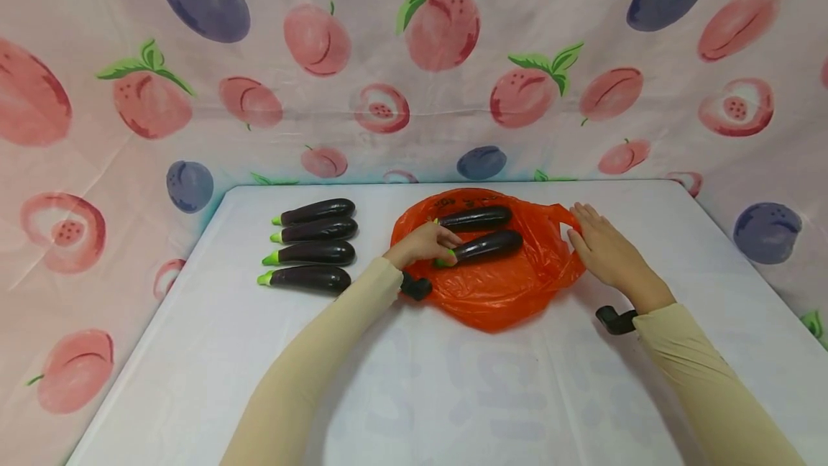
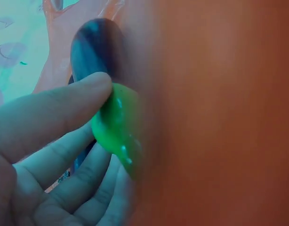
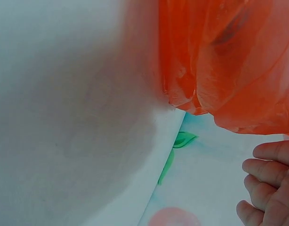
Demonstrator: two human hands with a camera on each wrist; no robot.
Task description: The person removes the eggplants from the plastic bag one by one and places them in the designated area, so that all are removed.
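An orange-red plastic bag (image 1: 485, 300) lies spread on the table with two dark eggplants on it. My left hand (image 1: 423, 243) pinches the green stem end of the nearer eggplant (image 1: 488, 245); the left wrist view shows thumb and fingers around that green cap (image 2: 117, 117). Just behind it lies the other eggplant (image 1: 475, 218), its stem end partly hidden by my left hand. At the bag's right edge, by a handle loop, is my right hand (image 1: 604, 250) with its fingers extended. In the right wrist view its fingers (image 3: 269, 169) appear just below the bag (image 3: 248, 84).
Several more eggplants (image 1: 310, 254) lie in a column on the left of the white table (image 1: 453, 394), green ends pointing left. Behind the table hangs a fruit-print cloth (image 1: 446, 113). A black wrist camera (image 1: 614, 321) sits at the right wrist.
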